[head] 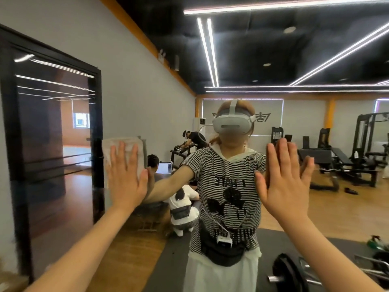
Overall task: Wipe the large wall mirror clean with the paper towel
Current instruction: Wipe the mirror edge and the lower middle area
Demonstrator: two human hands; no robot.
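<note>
Both forearms raised, palms forward. Left hand [124, 180] flat, fingers straight and spread, pressing paper towel [122, 148] onto wall mirror [231, 49]; no curl, no pinch, held by palm pressure only. Right hand [286, 180] also flat and open, fingers straight, carrying nothing, apparently on the glass next to its own reflection; contact looks likely, can't confirm. Towel pinned under left palm and fingers, upper edge sticking out above fingertips, folded into a pad by the look of it. Handling guess: thin, soft, light, likely to bunch or tear if dragged by one corner, so best driven flat-palmed from the middle of the pad. Glass rigid, smooth, slippery, breakable; firm even pressure, no jabbing. Beyond the hands, only reflection: own striped shirt [227, 180] between them, dark door frame [12, 123] left of the left hand, gym machines [362, 144] right of the right.
</note>
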